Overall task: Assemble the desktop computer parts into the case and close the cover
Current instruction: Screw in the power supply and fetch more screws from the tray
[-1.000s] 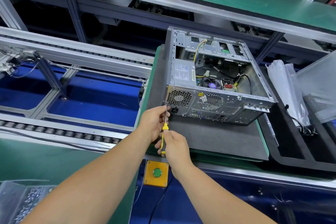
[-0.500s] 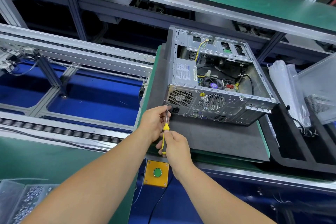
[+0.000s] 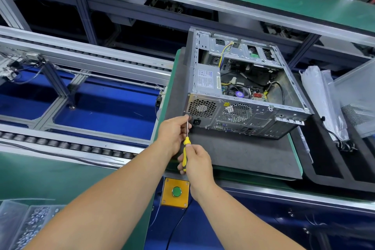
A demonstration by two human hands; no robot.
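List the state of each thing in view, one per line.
computer case: lying on its side, cover off
screwdriver: tip at the case's rear corner
right hand: grips the yellow handle
left hand: fingers steady the shaft
green button: untouched

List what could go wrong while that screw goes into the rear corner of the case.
1. The screwdriver tip sits at the corner of the case, beside the left hand steadying the shaft. A slip could jab those fingers.
2. The right hand grips only the handle at a slant, so the tip may cam out and strip the screw.
3. The case lies open with loose cables near its upper edge. A dropped screw could fall inside, or the cover could later pinch a cable.
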